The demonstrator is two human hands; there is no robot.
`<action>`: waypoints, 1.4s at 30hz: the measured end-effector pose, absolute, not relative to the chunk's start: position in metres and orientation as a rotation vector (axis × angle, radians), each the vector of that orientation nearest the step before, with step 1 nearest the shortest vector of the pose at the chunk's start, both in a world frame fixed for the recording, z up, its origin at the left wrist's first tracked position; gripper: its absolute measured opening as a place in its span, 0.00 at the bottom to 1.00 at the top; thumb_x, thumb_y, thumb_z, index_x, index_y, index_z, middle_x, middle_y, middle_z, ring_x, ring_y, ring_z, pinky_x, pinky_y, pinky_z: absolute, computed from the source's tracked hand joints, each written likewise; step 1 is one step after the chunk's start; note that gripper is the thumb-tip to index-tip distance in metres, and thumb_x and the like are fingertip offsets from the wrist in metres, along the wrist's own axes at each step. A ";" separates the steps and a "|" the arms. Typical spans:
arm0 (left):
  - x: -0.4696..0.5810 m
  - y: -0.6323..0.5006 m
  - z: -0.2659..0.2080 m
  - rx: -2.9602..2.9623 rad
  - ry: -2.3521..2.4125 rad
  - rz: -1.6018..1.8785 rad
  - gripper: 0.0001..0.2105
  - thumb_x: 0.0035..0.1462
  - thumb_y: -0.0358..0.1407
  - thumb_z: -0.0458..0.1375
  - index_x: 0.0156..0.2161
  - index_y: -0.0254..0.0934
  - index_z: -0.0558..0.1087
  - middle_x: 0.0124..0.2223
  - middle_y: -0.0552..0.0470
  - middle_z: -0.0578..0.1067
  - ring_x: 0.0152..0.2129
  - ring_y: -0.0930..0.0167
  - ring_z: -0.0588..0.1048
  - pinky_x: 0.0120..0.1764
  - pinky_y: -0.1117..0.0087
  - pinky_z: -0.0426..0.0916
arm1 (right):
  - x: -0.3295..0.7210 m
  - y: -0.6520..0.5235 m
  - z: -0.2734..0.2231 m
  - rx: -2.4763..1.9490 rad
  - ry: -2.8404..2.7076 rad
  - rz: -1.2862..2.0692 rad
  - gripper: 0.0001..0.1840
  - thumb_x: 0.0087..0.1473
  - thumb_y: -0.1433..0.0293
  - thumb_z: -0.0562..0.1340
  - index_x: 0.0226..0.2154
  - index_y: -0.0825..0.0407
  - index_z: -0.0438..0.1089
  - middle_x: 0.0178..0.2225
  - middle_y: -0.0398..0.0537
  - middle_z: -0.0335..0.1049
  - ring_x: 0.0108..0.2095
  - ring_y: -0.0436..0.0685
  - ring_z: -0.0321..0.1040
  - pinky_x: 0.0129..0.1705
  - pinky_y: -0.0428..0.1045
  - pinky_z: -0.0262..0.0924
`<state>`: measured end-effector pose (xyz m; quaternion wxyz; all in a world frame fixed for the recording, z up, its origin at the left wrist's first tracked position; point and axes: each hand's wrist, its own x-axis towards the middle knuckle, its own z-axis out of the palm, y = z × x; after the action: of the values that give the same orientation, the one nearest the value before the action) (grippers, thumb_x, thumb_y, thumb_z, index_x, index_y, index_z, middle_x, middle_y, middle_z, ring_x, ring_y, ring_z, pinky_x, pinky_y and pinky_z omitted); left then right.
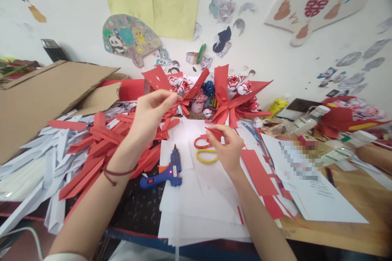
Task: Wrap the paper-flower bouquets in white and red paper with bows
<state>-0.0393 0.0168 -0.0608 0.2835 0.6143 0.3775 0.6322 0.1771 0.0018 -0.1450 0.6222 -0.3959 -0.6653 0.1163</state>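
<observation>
My left hand [150, 113] is raised over the heap of red folded paper strips [101, 136], thumb and fingertips pressed together. Whatever it pinches, if anything, is too small to make out. Lower and to the right, my right hand [228, 144] pinches a small piece of red paper [217, 132]. Just beside that hand lie scissors with one red and one yellow handle loop [206, 156]; their blades are hidden. A blue glue gun [167, 173] with a lit red light rests on white paper sheets [196, 208] between my forearms.
White folded strips [58, 159] and cardboard [45, 94] fill the left side. Two red-wrapped paper bouquets [228, 104] stand against the wall. Right of the sheets lie red paper rectangles [259, 171], a printed page [318, 195] and white bottles [312, 120]. Another person's arm [375, 159] shows far right.
</observation>
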 end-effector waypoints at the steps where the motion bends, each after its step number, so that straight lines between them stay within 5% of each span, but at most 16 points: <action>1: -0.041 0.022 -0.049 1.632 0.942 1.777 0.08 0.56 0.41 0.63 0.33 0.37 0.78 0.30 0.54 0.76 0.26 0.76 0.70 0.31 0.74 0.63 | 0.178 0.003 -0.146 -0.915 -1.522 0.268 0.05 0.55 0.70 0.66 0.37 0.49 0.75 0.37 0.45 0.76 0.39 0.55 0.72 0.43 0.51 0.67; 6: -0.055 0.037 0.021 1.600 0.473 2.167 0.07 0.53 0.35 0.65 0.31 0.32 0.75 0.27 0.54 0.71 0.19 0.78 0.63 0.21 0.73 0.53 | 0.181 0.011 -0.151 -0.968 -1.450 0.295 0.06 0.54 0.69 0.67 0.37 0.49 0.75 0.37 0.46 0.76 0.39 0.56 0.73 0.46 0.52 0.67; 10: -0.056 0.031 0.047 1.771 0.401 2.185 0.07 0.61 0.36 0.57 0.33 0.36 0.72 0.25 0.57 0.66 0.20 0.77 0.65 0.21 0.72 0.56 | 0.183 0.013 -0.152 -0.989 -1.431 0.288 0.06 0.54 0.68 0.66 0.37 0.50 0.75 0.37 0.46 0.76 0.39 0.56 0.73 0.46 0.53 0.68; 17: -0.032 0.020 0.011 2.555 1.092 1.405 0.20 0.61 0.37 0.54 0.17 0.36 0.63 0.16 0.57 0.61 0.16 0.77 0.60 0.23 0.71 0.53 | 0.180 0.001 -0.144 -0.930 -1.587 0.057 0.06 0.55 0.73 0.66 0.38 0.49 0.74 0.35 0.45 0.75 0.37 0.54 0.72 0.41 0.49 0.67; 22: -0.032 0.028 -0.002 2.935 1.399 0.885 0.12 0.57 0.38 0.56 0.24 0.37 0.70 0.26 0.53 0.71 0.23 0.72 0.68 0.26 0.70 0.54 | 0.178 -0.001 -0.144 -0.784 -1.667 -0.079 0.13 0.53 0.79 0.65 0.41 0.49 0.73 0.36 0.46 0.75 0.37 0.53 0.73 0.40 0.48 0.69; 25: -0.034 0.038 -0.006 2.961 1.304 0.918 0.06 0.57 0.37 0.55 0.31 0.39 0.73 0.36 0.51 0.74 0.30 0.68 0.72 0.33 0.68 0.59 | 0.176 -0.001 -0.145 -0.767 -1.691 -0.130 0.15 0.53 0.80 0.65 0.42 0.49 0.73 0.36 0.47 0.75 0.36 0.54 0.73 0.39 0.49 0.70; 31: -0.040 0.058 -0.020 2.718 1.237 1.162 0.20 0.56 0.40 0.57 0.15 0.38 0.62 0.20 0.50 0.65 0.30 0.62 0.72 0.45 0.59 0.59 | 0.174 -0.002 -0.148 -0.797 -1.710 -0.118 0.17 0.52 0.80 0.66 0.42 0.47 0.72 0.36 0.46 0.75 0.35 0.54 0.73 0.37 0.49 0.71; 35: -0.049 0.062 -0.018 2.884 1.396 1.220 0.05 0.55 0.35 0.56 0.30 0.39 0.73 0.39 0.44 0.75 0.40 0.57 0.71 0.48 0.53 0.57 | 0.173 -0.003 -0.149 -0.802 -1.719 -0.127 0.16 0.52 0.79 0.66 0.42 0.47 0.72 0.35 0.45 0.75 0.34 0.54 0.73 0.37 0.50 0.71; 37: -0.050 0.063 -0.016 2.909 1.441 1.253 0.06 0.56 0.34 0.54 0.34 0.40 0.74 0.42 0.44 0.75 0.42 0.56 0.70 0.49 0.51 0.56 | 0.173 -0.002 -0.150 -0.804 -1.717 -0.121 0.15 0.52 0.79 0.66 0.41 0.47 0.72 0.35 0.46 0.75 0.34 0.54 0.73 0.36 0.49 0.71; 42: -0.043 0.072 -0.023 2.810 1.307 1.266 0.16 0.60 0.39 0.52 0.22 0.39 0.71 0.25 0.49 0.70 0.36 0.59 0.73 0.51 0.53 0.57 | 0.173 -0.002 -0.151 -0.815 -1.695 -0.077 0.14 0.52 0.79 0.66 0.41 0.47 0.73 0.35 0.46 0.75 0.35 0.54 0.73 0.37 0.50 0.70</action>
<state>-0.0432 0.0716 -0.0232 -0.1030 0.8349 0.3884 0.3762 0.1732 -0.0019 -0.1512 0.5890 -0.3500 -0.7277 -0.0332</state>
